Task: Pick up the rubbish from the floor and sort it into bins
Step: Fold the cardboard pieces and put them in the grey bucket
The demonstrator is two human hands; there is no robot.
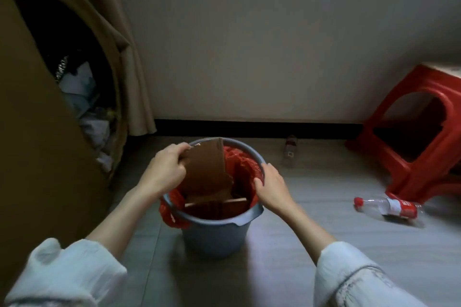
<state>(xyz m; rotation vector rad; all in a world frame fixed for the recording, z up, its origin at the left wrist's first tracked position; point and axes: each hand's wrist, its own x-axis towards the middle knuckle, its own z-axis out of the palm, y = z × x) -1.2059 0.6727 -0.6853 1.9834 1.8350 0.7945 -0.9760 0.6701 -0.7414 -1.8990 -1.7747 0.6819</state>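
A grey-blue bucket bin (214, 234) lined with a red plastic bag (245, 166) stands on the floor in front of me. My left hand (166, 169) grips a brown cardboard piece (204, 167) that stands upright inside the bin, its top edge above the rim. More cardboard (219, 205) lies lower in the bin. My right hand (270, 183) holds the bin's right rim, fingers curled over the red bag. A clear plastic bottle (389, 207) with a red cap and red label lies on the floor to the right. A small dark bottle (290, 149) lies near the skirting board.
A large open cardboard box (37, 144) with crumpled rubbish inside rises on the left. A red plastic stool (414, 132) stands at the right by the wall. A curtain (138, 87) hangs behind the box. Grey floor tiles surround the bin.
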